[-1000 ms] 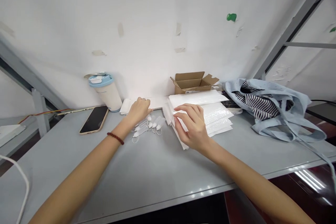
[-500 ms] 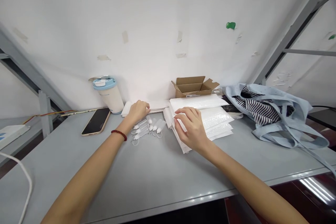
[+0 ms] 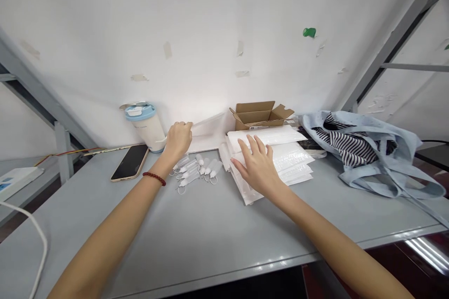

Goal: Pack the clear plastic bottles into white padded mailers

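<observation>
My left hand [image 3: 179, 140], with a red bead bracelet on its wrist, is closed on one end of a thin translucent white plastic sleeve [image 3: 209, 124]. The sleeve is raised and tilted above a flat white stack [image 3: 205, 144] along the wall. Several small clear squeeze bottles [image 3: 189, 174] with white caps and loops lie just below this hand. My right hand [image 3: 258, 168] is open, fingers spread, over a pile of white plastic packets [image 3: 289, 161]; whether its fingertips touch the pile I cannot tell.
A tumbler [image 3: 149, 126] with a blue lid and a phone [image 3: 129, 162] stand and lie at the left. An open cardboard box [image 3: 259, 114] is behind the packets. A light blue cloth bag [image 3: 386, 168] spreads at the right; a white cable [image 3: 40, 238] runs along the left edge.
My left hand has moved slightly left and up, lifting the sleeve from the flat stack. My right hand's fingers have straightened and spread over the packets.
</observation>
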Available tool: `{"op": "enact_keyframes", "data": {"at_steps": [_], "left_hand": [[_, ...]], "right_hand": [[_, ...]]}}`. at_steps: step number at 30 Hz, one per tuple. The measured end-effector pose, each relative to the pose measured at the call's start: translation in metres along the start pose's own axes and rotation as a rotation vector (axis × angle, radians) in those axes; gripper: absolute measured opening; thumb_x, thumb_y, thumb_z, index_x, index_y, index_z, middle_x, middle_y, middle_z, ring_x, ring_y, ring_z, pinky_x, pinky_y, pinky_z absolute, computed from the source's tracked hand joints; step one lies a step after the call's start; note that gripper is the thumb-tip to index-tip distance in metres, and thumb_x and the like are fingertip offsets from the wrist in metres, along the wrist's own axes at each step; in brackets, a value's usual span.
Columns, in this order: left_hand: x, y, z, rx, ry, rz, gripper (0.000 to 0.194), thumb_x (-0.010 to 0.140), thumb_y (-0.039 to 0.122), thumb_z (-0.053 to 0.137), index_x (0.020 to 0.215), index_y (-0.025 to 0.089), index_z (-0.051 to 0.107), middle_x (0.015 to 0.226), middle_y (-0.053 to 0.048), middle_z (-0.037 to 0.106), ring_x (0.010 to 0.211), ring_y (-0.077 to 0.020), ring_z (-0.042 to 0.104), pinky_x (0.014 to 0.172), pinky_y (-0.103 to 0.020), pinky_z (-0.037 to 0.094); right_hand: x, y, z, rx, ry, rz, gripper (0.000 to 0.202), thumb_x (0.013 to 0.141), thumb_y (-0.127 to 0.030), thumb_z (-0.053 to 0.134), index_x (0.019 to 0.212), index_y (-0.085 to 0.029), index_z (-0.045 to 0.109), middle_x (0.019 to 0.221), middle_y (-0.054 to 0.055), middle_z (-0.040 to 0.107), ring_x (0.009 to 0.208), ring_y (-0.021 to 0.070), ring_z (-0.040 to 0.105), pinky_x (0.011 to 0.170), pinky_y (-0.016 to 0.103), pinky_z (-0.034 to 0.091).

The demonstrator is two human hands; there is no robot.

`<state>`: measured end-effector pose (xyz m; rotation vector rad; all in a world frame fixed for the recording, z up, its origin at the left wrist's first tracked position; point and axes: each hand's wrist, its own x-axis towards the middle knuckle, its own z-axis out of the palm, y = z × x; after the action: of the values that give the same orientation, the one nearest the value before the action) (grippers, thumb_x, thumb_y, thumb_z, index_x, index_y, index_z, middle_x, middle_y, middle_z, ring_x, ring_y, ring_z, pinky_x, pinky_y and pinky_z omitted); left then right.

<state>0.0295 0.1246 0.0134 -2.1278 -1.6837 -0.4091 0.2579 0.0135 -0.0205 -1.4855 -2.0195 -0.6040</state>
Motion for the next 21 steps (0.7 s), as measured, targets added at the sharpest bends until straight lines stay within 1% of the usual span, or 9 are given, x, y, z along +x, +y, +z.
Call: {"op": "enact_keyframes", "data": {"at_steps": [2,5,8,12,13,15,18,19,21], "left_hand": [[-0.013,0.000,-0.007,-0.040,0.155,0.050,0.038,0.087,0.011,0.034,0.117,0.014,0.059,0.097,-0.014,0.065,0.094,-0.0268,0.056,0.078,-0.037,0.043],[-0.048,0.008,-0.013,-0.104,0.436,0.248,0.034,0.086,0.010,0.039,0.110,0.020,0.061,0.099,-0.010,0.065,0.089,-0.0238,0.057,0.075,-0.036,0.043],[-0.088,0.021,-0.014,-0.138,0.570,0.439,0.033,0.086,0.008,0.045,0.112,0.022,0.059,0.103,-0.010,0.065,0.088,-0.0215,0.057,0.074,-0.034,0.043],[-0.116,0.032,-0.010,-0.198,0.575,0.573,0.033,0.085,0.012,0.053,0.117,0.021,0.056,0.106,-0.010,0.066,0.095,-0.0223,0.057,0.077,-0.034,0.045],[-0.117,0.031,-0.010,-0.225,0.554,0.549,0.031,0.085,0.015,0.054,0.115,0.021,0.058,0.107,-0.010,0.065,0.096,-0.0231,0.056,0.079,-0.035,0.045],[-0.113,0.025,-0.009,-0.294,0.506,0.400,0.024,0.086,0.021,0.054,0.109,0.022,0.062,0.114,-0.011,0.063,0.104,-0.0262,0.053,0.086,-0.041,0.043],[-0.103,0.006,-0.012,-0.495,0.443,-0.021,0.027,0.084,0.027,0.054,0.109,0.020,0.064,0.127,-0.013,0.056,0.118,-0.0311,0.045,0.097,-0.050,0.037],[-0.100,-0.001,-0.014,-0.617,0.381,-0.179,0.031,0.082,0.029,0.056,0.111,0.019,0.063,0.127,-0.013,0.056,0.118,-0.0314,0.046,0.097,-0.050,0.037],[-0.096,-0.013,-0.017,-0.957,0.126,-0.463,0.037,0.077,0.034,0.060,0.109,0.017,0.064,0.118,-0.013,0.062,0.108,-0.0302,0.055,0.090,-0.046,0.045]], "right_hand": [[0.002,0.001,-0.001,0.012,0.029,-0.017,0.049,0.092,-0.039,0.042,0.133,-0.013,0.040,0.136,0.025,0.043,0.129,0.0370,0.035,0.091,0.059,0.037],[0.004,-0.002,-0.011,0.029,0.111,-0.120,0.051,0.091,-0.026,0.045,0.139,-0.012,0.033,0.144,0.024,0.034,0.136,0.0335,0.027,0.095,0.052,0.038],[0.002,-0.009,-0.020,-0.033,0.201,-0.229,0.052,0.087,-0.008,0.042,0.138,-0.017,0.036,0.146,0.018,0.034,0.138,0.0283,0.026,0.101,0.050,0.032],[-0.004,-0.012,-0.017,-0.101,0.217,-0.296,0.046,0.086,-0.001,0.038,0.128,-0.016,0.050,0.133,0.013,0.053,0.130,0.0249,0.040,0.104,0.051,0.027],[-0.005,-0.011,-0.015,-0.107,0.200,-0.299,0.043,0.087,-0.001,0.037,0.125,-0.015,0.052,0.129,0.013,0.057,0.128,0.0252,0.044,0.103,0.050,0.029],[-0.005,-0.006,-0.010,-0.127,0.165,-0.284,0.039,0.088,-0.003,0.037,0.123,-0.012,0.054,0.127,0.015,0.058,0.123,0.0264,0.048,0.100,0.048,0.033],[-0.003,0.001,-0.006,-0.154,0.138,-0.254,0.042,0.088,-0.001,0.034,0.125,-0.009,0.051,0.129,0.018,0.055,0.123,0.0280,0.049,0.096,0.047,0.037],[-0.002,0.002,-0.006,-0.156,0.132,-0.248,0.043,0.088,0.000,0.034,0.126,-0.009,0.051,0.130,0.019,0.054,0.123,0.0283,0.048,0.095,0.047,0.038],[-0.003,0.001,-0.007,-0.156,0.109,-0.243,0.043,0.087,0.001,0.035,0.126,-0.007,0.051,0.131,0.021,0.052,0.125,0.0295,0.046,0.095,0.047,0.039]]}}
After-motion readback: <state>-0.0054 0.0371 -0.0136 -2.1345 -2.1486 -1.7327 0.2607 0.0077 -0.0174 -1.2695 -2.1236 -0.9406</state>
